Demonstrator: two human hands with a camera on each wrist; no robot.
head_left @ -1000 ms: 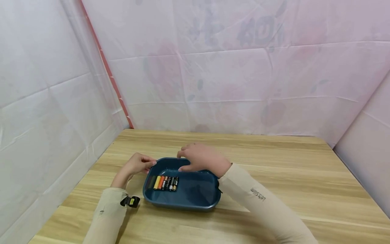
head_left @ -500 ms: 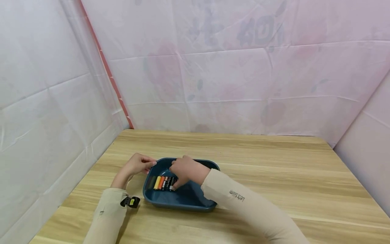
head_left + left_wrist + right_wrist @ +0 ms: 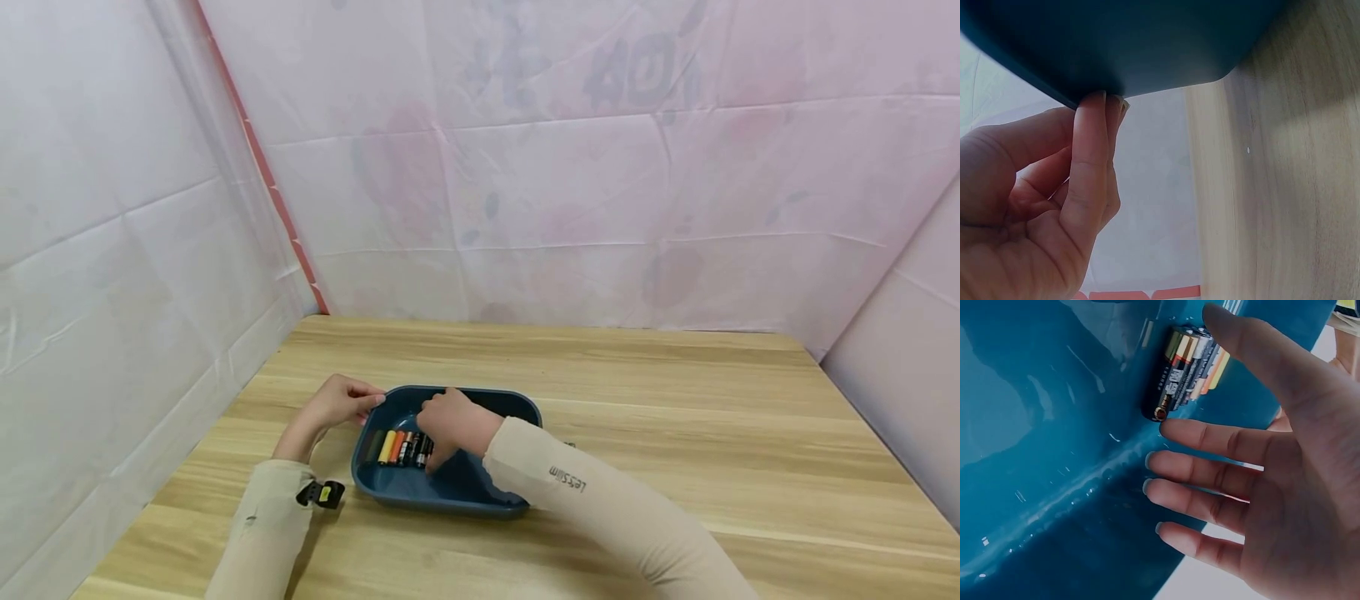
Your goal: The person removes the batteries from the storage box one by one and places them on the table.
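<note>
A dark blue tray (image 3: 480, 492) sits on the wooden table and holds a row of several batteries (image 3: 401, 447) at its left end. My right hand (image 3: 450, 421) is inside the tray with straight, spread fingers. Its index fingertip (image 3: 1166, 427) touches the end of the battery row (image 3: 1188, 365) on the tray floor (image 3: 1047, 456). My left hand (image 3: 341, 402) is at the tray's far left corner. Its thumb and fingertips (image 3: 1099, 106) pinch the tray rim (image 3: 1147, 56).
The wooden table (image 3: 675, 417) stretches to the right and front of the tray. White and pink sheeting (image 3: 562, 167) closes it in at the back and both sides. A small black and yellow clip (image 3: 321, 494) sits on my left sleeve.
My right hand has come down from the tray's far rim into the tray, up against the right end of the battery row. My left hand has stayed at the corner.
</note>
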